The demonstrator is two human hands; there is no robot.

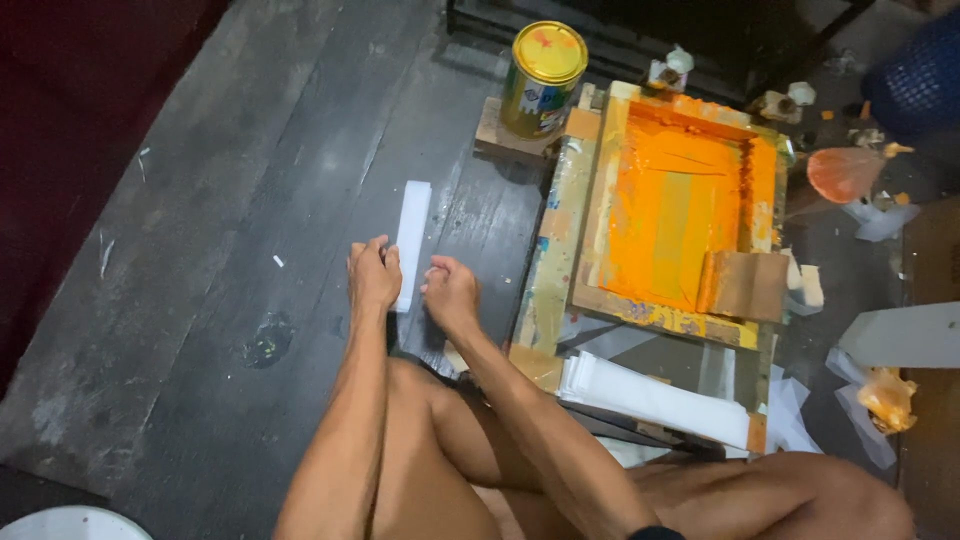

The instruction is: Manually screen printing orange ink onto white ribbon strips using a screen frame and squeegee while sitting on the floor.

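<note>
White strip stack (pixel 411 240) between both hands, orange-inked screen frame (pixel 672 215) beside.

Views: one only, the head camera; no second view shares the scene.
Position: worn on the person's head, above the dark plank floor (pixel 250 200).
Direction: looks steeply down and forward, slightly tilted, past the bare knees at the near edge.
Nearness: close; both forearms run up from the near edge, left hand (pixel 372 275) and right hand (pixel 450 292) at mid-frame.
Reach: the yellow-lidded can (pixel 543 80) far, the orange-inked screen frame (pixel 680 210) right.
</note>
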